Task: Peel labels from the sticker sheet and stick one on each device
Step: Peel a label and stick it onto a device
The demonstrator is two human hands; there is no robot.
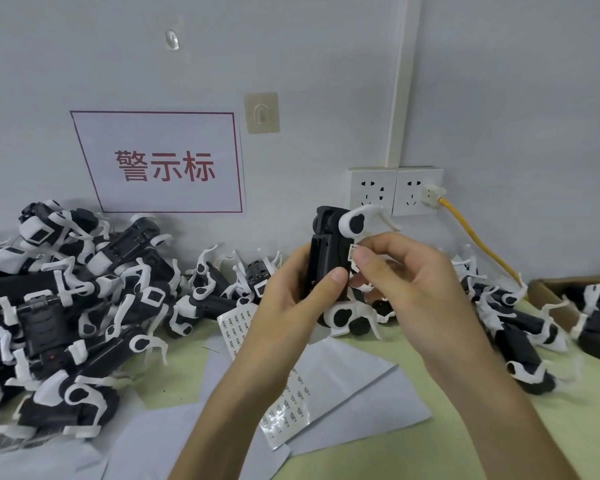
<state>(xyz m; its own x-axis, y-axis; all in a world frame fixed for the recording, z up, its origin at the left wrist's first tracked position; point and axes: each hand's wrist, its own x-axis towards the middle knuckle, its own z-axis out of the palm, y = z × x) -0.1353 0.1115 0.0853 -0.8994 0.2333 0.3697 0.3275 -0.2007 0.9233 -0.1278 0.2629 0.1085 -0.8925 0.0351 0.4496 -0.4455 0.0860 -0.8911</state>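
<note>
- Far to the left of the held device (326, 251), a big heap of black-and-white devices (70, 306) lies tangled together on the worktop (482, 438), against the wall.
- Up and to the left of the held device, a white sign (163, 164) with a red border and red characters is stuck on the wall.
- Below the held device and a little to its left, the sticker sheet (284, 410) lies flat on the worktop. The left forearm covers its middle, and rows of small labels show on both sides of the arm.
- Grey sheets of paper (357, 382) lie under and around the sticker sheet, also below the held device.
- The left hand (288, 303) grips the held device from its left, fingers curled behind it and thumb pressed on its black front. The device stands upright in the air, its white clip at the top.
- At the held device's right edge, the right hand (413, 282) pinches a small white label (352, 252) between thumb and forefinger, right against the device's side.
- Behind and just above the held device, two white wall sockets (395, 190) sit side by side. A yellow cable (478, 244) runs down from the right one.
- To the right of the held device, more devices (520, 327) lie on the worktop.
- Farthest right, a cardboard box (541, 289) holds a few more.
</note>
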